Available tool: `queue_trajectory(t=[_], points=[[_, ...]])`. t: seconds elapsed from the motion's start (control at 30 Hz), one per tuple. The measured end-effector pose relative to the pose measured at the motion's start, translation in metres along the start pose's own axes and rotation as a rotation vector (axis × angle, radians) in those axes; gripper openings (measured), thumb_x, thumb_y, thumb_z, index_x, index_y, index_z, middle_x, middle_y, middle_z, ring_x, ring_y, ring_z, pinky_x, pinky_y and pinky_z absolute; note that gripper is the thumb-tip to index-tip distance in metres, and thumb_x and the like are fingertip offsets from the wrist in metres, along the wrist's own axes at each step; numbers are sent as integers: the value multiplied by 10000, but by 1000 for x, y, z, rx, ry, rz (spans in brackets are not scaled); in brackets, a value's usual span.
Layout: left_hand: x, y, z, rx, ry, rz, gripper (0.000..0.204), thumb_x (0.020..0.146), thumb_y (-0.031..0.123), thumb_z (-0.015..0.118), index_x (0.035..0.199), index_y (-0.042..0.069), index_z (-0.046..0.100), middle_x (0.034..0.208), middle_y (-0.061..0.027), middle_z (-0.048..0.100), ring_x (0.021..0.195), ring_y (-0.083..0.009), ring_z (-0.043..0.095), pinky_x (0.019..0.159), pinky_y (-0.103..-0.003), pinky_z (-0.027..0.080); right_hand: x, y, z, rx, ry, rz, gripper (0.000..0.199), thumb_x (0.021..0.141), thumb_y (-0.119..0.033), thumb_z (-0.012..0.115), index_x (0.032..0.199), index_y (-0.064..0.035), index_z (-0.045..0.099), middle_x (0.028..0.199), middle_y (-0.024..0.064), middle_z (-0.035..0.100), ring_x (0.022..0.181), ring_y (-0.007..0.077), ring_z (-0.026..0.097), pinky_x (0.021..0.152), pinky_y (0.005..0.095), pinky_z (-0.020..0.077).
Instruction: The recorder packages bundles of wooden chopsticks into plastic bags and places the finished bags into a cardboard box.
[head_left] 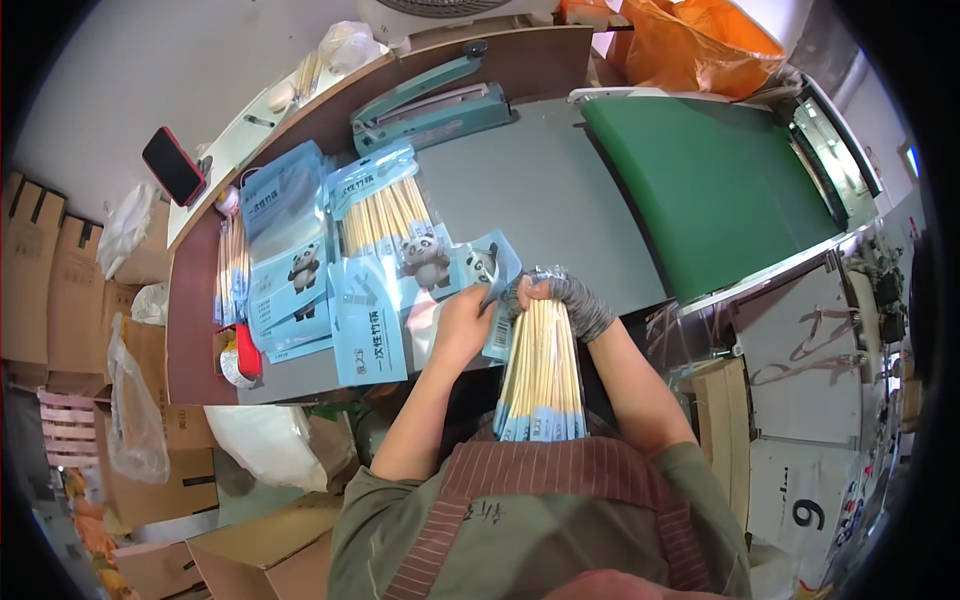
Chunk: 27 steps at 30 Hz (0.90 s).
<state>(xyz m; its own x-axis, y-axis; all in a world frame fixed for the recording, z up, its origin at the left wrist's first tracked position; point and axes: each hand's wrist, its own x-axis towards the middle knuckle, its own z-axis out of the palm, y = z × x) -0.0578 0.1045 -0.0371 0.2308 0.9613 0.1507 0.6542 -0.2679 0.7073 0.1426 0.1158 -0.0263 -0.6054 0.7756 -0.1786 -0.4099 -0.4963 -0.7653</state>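
Note:
My right hand [558, 292], in a grey fingerless glove or cuff, grips the top of a bundle of wrapped chopsticks [542, 365]. The bundle hangs in front of my apron, its blue-printed ends pointing down and fanning slightly. Beside it, my left hand [466, 322] pinches the edge of a blue pouch [497, 252] with a panda print; the pouch lies partly over others. A pouch filled with chopsticks [385, 215] rests on the table just beyond. More flat blue pouches [366, 325] lie to the left of my left hand.
A stack of pouches [285, 230] and loose chopsticks [233, 270] lie at the left. Behind stands a teal heat sealer [432, 118]. A green conveyor belt [705, 170] is at the right, an orange bag [700, 45] behind it. A tape dispenser [243, 358] sits near the table's left edge.

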Motion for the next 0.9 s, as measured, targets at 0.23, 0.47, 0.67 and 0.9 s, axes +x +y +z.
queue_trajectory(t=[0.23, 0.47, 0.67, 0.9], points=[[47, 53, -65, 227, 370, 161, 77, 820, 55, 554, 889, 40, 585, 933, -183, 577, 809, -391, 572, 689, -455, 463, -32, -22, 19, -147, -50, -169, 259, 714, -278, 646, 736, -23, 602, 737, 80, 612, 660, 154, 591, 626, 261, 482], [125, 57, 7, 755, -223, 644, 177, 750, 11, 557, 920, 4, 606, 937, -150, 606, 912, -314, 613, 746, -411, 492, -57, -13, 6, -98, 0, -260, 289, 724, -266, 632, 709, 16, 568, 733, 148, 593, 718, 234, 592, 662, 323, 483], [76, 54, 55, 387, -262, 606, 163, 765, 83, 529, 925, 74, 558, 1049, -70, 564, 968, -297, 549, 760, -390, 493, -75, -16, -2, -133, 26, -305, 302, 733, -295, 619, 719, 2, 570, 758, 127, 602, 720, 199, 581, 671, 299, 470], [53, 29, 26, 292, -209, 513, 199, 786, 101, 538, 976, 86, 597, 1010, -66, 564, 914, -295, 548, 743, -386, 487, -67, -22, 12, -211, 42, -248, 296, 741, -318, 602, 743, -22, 593, 728, 69, 597, 669, 140, 561, 639, 250, 444]])
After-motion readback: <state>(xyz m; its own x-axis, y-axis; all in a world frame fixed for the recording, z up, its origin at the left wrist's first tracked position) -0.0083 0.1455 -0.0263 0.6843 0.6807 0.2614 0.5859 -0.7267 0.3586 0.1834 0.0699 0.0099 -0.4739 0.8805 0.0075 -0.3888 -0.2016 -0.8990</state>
